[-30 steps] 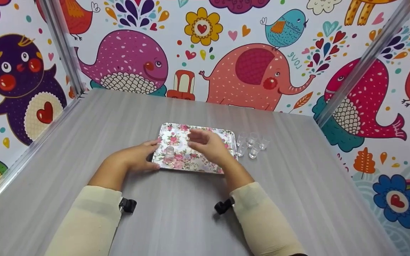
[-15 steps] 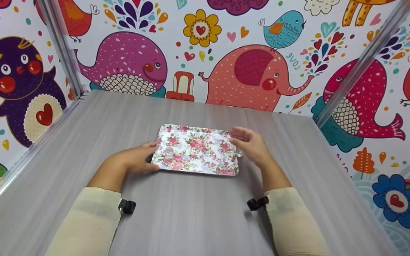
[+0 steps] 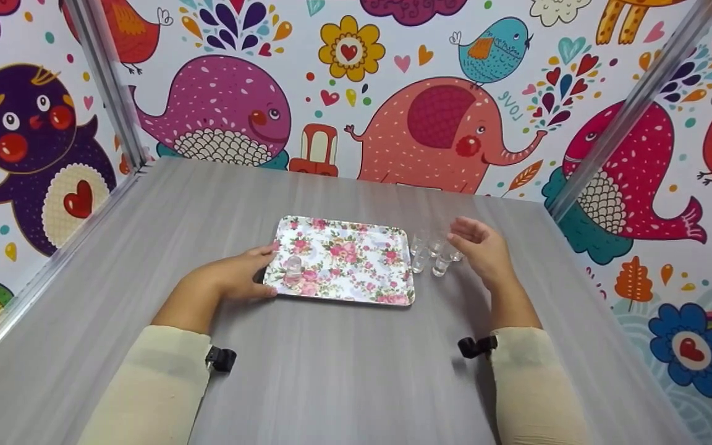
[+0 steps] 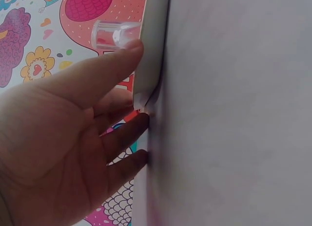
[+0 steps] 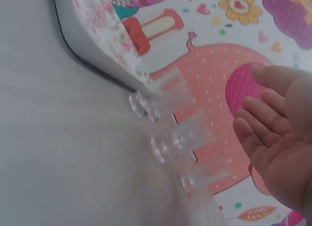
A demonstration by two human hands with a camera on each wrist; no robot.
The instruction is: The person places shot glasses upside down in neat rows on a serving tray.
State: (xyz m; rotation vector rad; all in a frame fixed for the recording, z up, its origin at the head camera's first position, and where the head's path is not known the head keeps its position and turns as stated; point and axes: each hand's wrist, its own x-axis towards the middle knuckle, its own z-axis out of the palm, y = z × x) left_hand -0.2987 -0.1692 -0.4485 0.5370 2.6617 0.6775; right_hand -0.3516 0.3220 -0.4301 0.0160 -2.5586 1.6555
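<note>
You have one floral tray [image 3: 362,279] on the table [image 3: 331,364], with one small clear glass [image 3: 293,269] upside down near its left edge. Five more glasses [image 3: 440,266] stand in a cluster just beside its right edge, making six. Your left hand [image 3: 235,273] touches the tray's left side, thumb and fingers spread and fairly straight rather than wrapped round it. Your right hand [image 3: 484,252] is beside the cluster, fingers loosely bent and parted from the thumb, holding nothing.

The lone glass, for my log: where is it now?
In the head view, the glass sits on the tray, toward its near left corner, beside the left hand.
</note>
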